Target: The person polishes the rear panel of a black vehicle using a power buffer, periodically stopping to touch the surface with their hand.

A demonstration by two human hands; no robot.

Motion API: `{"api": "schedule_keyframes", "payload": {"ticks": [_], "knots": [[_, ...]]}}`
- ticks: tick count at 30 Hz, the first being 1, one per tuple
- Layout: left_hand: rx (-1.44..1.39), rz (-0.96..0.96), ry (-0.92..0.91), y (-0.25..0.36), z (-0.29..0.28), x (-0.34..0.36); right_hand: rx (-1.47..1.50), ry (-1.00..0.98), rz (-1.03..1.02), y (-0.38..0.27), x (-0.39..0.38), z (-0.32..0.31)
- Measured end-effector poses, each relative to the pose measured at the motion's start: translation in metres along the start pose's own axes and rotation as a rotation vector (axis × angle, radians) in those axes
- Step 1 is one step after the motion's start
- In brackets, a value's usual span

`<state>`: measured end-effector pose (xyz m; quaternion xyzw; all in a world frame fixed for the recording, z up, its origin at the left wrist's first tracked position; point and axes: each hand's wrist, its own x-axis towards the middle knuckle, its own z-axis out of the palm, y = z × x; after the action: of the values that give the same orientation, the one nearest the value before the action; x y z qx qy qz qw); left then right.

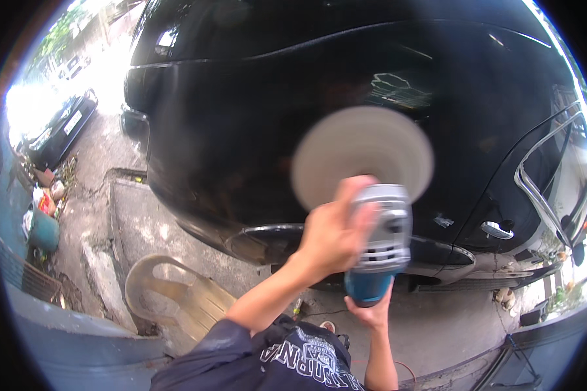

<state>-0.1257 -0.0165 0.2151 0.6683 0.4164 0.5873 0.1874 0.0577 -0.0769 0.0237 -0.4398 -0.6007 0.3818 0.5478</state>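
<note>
A power polisher point(381, 251) with a grey head and a blue body is held against the side of a black car point(241, 130). Its pale round pad point(359, 146) is smeared by spinning and lies over the glossy dark panel. My left hand point(336, 231) is closed at the polisher's grey head, with some fingers blurred or hidden behind it. Lower down, my right hand point(372, 309) grips the blue rear body from below. The car's door handle point(497, 229) and a wheel arch point(274, 234) sit to either side of the tool.
A beige plastic chair point(176, 293) stands on the concrete floor at the lower left. Beyond it are a green bin point(44, 231), some litter point(44, 201) and another dark car point(62, 130). A thin reddish cord point(407, 370) lies by my right forearm.
</note>
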Motion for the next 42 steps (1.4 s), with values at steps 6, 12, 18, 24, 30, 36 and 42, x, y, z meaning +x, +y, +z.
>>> {"api": "schedule_keyframes", "payload": {"ticks": [6,12,18,24,30,36,42], "knots": [[0.163,-0.022,-0.366,0.039,0.092,0.030,0.388,0.140,0.172,0.033,-0.012,-0.031],[0.258,-0.079,-0.370,0.023,0.047,0.012,0.387,0.053,0.254,0.063,-0.026,0.016],[0.195,0.003,-0.009,-0.041,-0.102,-0.045,0.376,-0.243,0.011,0.035,-0.015,0.145],[0.317,-0.045,0.119,-0.098,-0.195,-0.091,0.372,-0.391,-0.042,0.061,-0.019,0.241],[0.519,0.030,-0.095,-0.040,-0.161,-0.063,0.606,-0.327,-0.050,0.051,-0.014,0.261],[0.732,0.109,-0.434,0.026,0.001,-0.010,0.976,-0.150,0.126,0.065,-0.010,0.219],[0.791,0.322,-0.710,0.050,0.132,0.016,1.169,0.066,0.204,0.039,0.009,0.138]]}}
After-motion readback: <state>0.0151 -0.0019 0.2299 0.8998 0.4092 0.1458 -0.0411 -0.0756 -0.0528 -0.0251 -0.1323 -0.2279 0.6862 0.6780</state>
